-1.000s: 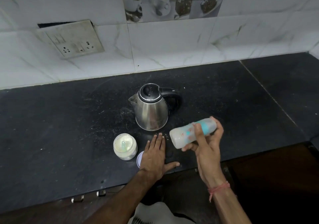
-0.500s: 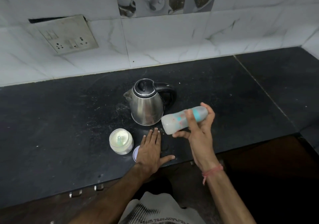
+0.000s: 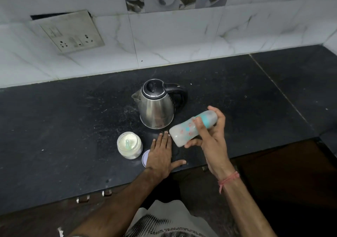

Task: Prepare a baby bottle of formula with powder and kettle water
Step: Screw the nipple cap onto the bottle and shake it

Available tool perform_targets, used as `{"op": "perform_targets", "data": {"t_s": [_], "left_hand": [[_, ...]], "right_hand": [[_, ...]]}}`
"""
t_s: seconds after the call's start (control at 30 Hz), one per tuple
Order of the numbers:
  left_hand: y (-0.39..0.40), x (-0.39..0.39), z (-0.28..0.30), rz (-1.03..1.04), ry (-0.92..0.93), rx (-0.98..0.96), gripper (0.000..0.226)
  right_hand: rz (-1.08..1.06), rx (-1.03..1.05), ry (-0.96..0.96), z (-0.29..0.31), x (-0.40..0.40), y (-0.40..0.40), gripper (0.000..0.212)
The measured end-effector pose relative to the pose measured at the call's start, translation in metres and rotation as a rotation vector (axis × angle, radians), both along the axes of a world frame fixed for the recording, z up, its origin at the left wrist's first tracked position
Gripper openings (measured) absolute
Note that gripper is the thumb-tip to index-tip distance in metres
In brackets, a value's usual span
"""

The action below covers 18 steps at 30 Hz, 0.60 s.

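Observation:
My right hand point(image 3: 209, 138) grips a baby bottle point(image 3: 184, 131) with milky liquid and teal and red prints, held tilted almost sideways above the black counter, its base pointing left. My left hand point(image 3: 160, 154) lies flat on the counter with fingers straight, partly covering a round white lid point(image 3: 145, 158). A steel kettle point(image 3: 155, 107) with a black lid and handle stands just behind both hands. Left of my left hand sits an open jar of white powder point(image 3: 129, 145) with a pale green scoop in it.
The black stone counter point(image 3: 63, 127) runs to a white tiled wall with a loose socket plate point(image 3: 71, 32). The counter's front edge passes under my wrists. A darker counter section point(image 3: 300, 83) lies to the right.
The bottle in my right hand has shifted slightly up and down beside the kettle, still tilted. My left hand has stayed flat on the counter.

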<state>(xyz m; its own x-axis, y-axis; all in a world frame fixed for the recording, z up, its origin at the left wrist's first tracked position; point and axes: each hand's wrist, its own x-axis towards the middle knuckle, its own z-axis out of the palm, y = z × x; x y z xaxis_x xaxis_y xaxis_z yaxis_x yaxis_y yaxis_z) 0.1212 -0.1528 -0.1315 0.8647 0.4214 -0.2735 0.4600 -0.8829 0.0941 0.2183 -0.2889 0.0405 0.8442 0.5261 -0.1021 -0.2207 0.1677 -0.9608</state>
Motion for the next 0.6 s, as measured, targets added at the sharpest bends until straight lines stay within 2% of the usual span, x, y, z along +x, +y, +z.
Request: {"op": "perform_targets", "data": {"t_s": [0.13,0.27,0.4,0.5,0.6], "left_hand": [[-0.001,-0.002,0.001,-0.004,0.033,0.019,0.133],[0.000,0.002,0.002,0.000,0.023,0.032,0.132],[0.003,-0.002,0.002,-0.012,0.035,0.005,0.134],[0.002,0.000,0.002,-0.002,0.024,-0.008,0.134],[0.002,0.003,0.006,-0.001,0.031,-0.024,0.134]], "right_hand": [[-0.153,0.089,-0.023,0.003,0.000,-0.002,0.059],[-0.032,0.030,-0.077,0.007,0.008,-0.001,0.060],[-0.103,0.042,-0.058,0.003,0.005,-0.006,0.055],[0.009,-0.017,-0.111,0.003,0.003,-0.010,0.061],[-0.136,0.031,-0.059,0.002,0.002,-0.014,0.058]]}}
